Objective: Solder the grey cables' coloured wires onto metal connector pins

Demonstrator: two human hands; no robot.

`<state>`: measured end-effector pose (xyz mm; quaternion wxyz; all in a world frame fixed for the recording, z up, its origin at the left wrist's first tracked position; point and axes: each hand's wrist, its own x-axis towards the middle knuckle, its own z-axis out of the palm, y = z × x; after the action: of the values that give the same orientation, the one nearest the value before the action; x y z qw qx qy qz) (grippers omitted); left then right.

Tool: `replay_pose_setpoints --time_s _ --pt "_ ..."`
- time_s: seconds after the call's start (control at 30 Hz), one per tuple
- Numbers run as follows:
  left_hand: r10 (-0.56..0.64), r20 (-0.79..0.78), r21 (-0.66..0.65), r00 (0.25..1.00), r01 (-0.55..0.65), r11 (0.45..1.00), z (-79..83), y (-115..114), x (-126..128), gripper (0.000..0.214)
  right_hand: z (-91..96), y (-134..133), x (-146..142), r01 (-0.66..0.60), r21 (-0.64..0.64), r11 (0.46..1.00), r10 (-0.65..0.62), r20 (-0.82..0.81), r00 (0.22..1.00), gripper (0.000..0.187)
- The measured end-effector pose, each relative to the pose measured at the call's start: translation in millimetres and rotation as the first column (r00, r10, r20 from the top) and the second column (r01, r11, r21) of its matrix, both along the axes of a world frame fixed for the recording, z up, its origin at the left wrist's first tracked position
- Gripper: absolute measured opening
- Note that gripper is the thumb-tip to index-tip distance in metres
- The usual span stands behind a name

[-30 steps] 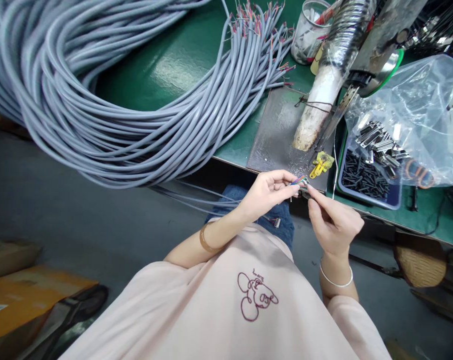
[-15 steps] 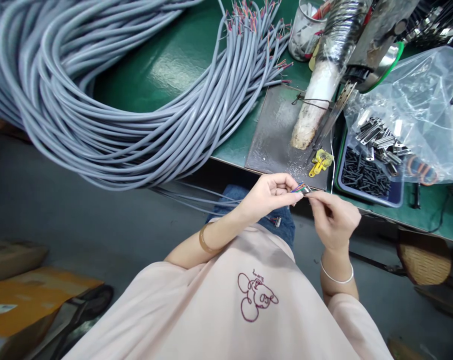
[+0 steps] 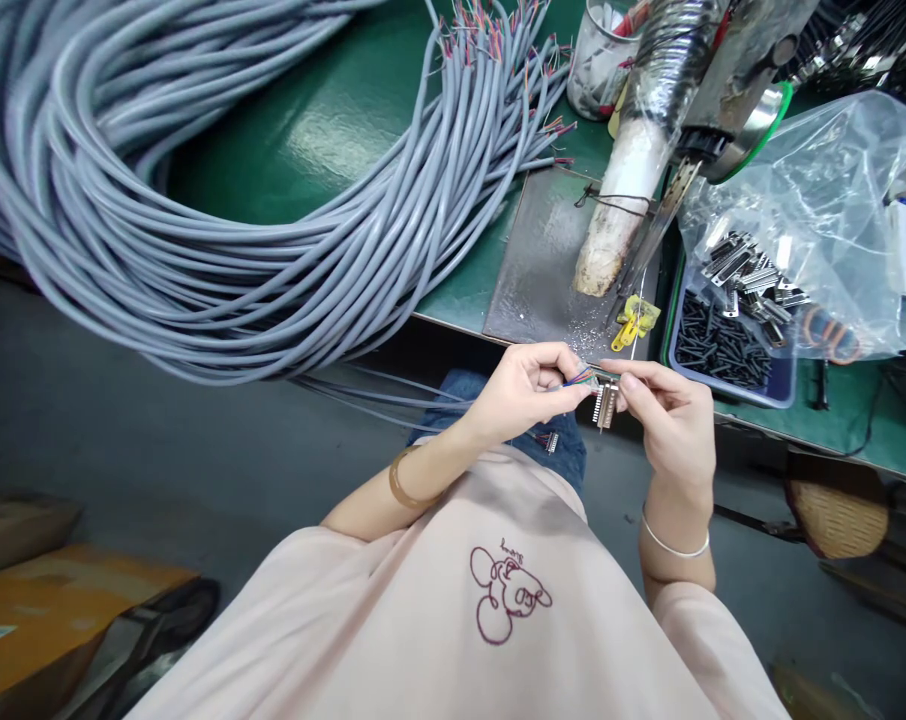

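Left hand (image 3: 524, 393): pinched, coloured wires (image 3: 577, 378) | right hand (image 3: 669, 408): pinched, connector (image 3: 608, 405)

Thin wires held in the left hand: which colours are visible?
The thin wires show at least blue, green and reddish, best in the head view.

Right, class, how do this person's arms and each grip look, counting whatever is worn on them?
The left grip and right grip are ungloved. A flat, tan-brown band bracelet circles the left forearm; a thin, whitish, ring-shaped bangle circles the right wrist. The loose, pale pink fabric sleeves leave both forearms uncovered.
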<state>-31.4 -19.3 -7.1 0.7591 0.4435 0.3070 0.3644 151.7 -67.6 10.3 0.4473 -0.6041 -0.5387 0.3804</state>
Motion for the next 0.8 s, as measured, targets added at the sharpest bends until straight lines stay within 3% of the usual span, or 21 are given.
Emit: replay_pose_setpoints --time_s 0.17,0.33,0.43,0.53,0.63,0.7,0.73,0.8 --pt "0.028 -0.012 -0.041 1.0 -0.028 0.999 0.5 0 2 0.029 2.4 0 -2 0.139 0.145 0.98 -0.163 0.172 0.971 0.026" --pt "0.126 0.042 -0.066 0.991 -0.123 0.99 -3.4 0 5 0.031 -5.3 -4 -5 -0.023 -0.047 0.999 0.029 0.129 0.991 0.038" --pt "0.114 0.061 -0.031 0.992 -0.113 0.993 -4.0 -1 5 0.028 -6.3 -2 -5 -0.041 -0.057 0.998 0.045 0.059 0.997 0.033" --pt "0.031 0.038 0.007 0.999 -0.032 0.999 -1.1 0 3 0.028 -0.8 2 -2 -0.07 -0.046 0.996 0.072 0.033 0.997 0.031" --pt "-0.134 -0.013 -0.025 0.991 0.134 0.991 1.5 1 -1 0.028 6.5 6 3 -0.197 -0.089 0.976 0.203 0.059 0.977 0.032" --pt "-0.182 -0.027 -0.041 0.983 0.181 0.983 1.8 0 -1 0.028 8.4 8 4 -0.253 -0.097 0.963 0.263 0.106 0.959 0.031" --pt "-0.167 -0.025 -0.041 0.986 0.166 0.985 1.6 0 0 0.028 8.2 8 5 -0.221 -0.068 0.973 0.229 0.154 0.961 0.03" --pt "-0.083 -0.001 -0.043 0.997 0.082 0.996 0.4 0 3 0.029 6.0 7 5 -0.032 0.096 0.995 0.003 0.288 0.958 0.026"
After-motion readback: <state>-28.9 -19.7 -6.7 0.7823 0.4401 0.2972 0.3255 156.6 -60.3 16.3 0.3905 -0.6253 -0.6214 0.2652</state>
